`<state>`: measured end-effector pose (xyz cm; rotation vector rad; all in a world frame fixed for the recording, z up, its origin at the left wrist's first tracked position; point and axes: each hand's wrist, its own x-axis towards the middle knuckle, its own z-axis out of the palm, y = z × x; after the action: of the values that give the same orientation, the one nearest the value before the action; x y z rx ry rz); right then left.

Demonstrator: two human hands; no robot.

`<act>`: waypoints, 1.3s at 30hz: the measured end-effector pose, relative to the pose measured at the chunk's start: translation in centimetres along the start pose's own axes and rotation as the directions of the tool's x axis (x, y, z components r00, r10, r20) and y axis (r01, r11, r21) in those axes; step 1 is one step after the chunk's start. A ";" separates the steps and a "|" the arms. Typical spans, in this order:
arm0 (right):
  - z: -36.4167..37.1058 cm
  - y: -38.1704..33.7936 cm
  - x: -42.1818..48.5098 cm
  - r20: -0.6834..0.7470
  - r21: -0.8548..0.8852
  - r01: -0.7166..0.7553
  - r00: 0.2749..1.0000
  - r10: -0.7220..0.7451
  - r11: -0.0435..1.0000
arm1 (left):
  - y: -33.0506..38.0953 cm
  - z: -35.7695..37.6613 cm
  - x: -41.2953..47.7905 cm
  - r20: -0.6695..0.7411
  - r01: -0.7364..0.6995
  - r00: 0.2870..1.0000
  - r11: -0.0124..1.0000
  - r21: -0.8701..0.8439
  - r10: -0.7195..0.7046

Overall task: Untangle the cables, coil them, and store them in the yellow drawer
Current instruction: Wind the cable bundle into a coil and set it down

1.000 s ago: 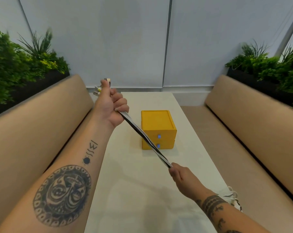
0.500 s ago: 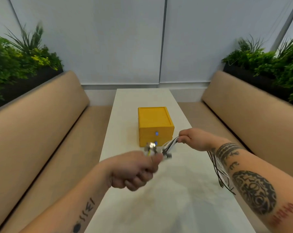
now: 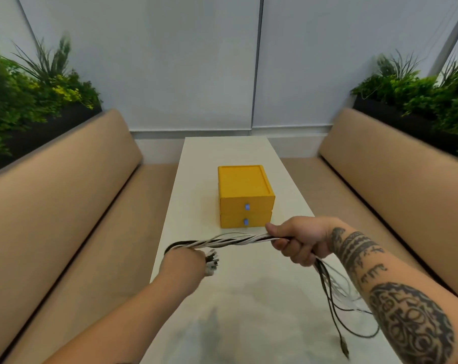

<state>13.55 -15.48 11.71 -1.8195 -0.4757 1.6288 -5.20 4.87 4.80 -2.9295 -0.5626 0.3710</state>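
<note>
A twisted bundle of black and white cables (image 3: 230, 241) stretches level between my two hands above the white table (image 3: 249, 311). My left hand (image 3: 184, 264) grips one end, with the plugs sticking out by its fingers. My right hand (image 3: 299, 241) is curled round the bundle further along, and the loose cable tails (image 3: 335, 298) hang down from it over the table. The yellow drawer box (image 3: 245, 197) stands just beyond the hands, with both drawers closed and a blue knob on each.
Tan bench seats (image 3: 65, 206) run along both sides of the narrow table. Planters with green plants (image 3: 25, 101) sit behind each backrest. A pale wall closes the far end.
My left hand has dropped from high on the left to low in front of the box. My right hand has risen to the right, so the bundle now lies level instead of slanting.
</note>
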 end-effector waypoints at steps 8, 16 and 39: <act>2.2 0.0 1.3 -0.037 0.096 0.027 0.999 -0.024 0.995 | -0.4 1.1 1.7 -0.040 0.042 0.996 0.786 -0.617 -0.085; 4.9 -1.4 1.9 -0.065 0.135 0.089 0.995 -0.080 0.987 | 2.7 -0.2 3.6 0.609 0.599 0.792 0.128 -0.790 0.050; 6.9 1.6 1.6 -0.207 0.039 0.425 0.889 -0.409 0.904 | 3.5 -5.5 2.6 0.079 0.077 0.996 -0.848 -0.525 0.041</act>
<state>6.81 -14.11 9.31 -1.6523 -0.6497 1.1481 -0.17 2.19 8.92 -4.4123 -2.7863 -1.6168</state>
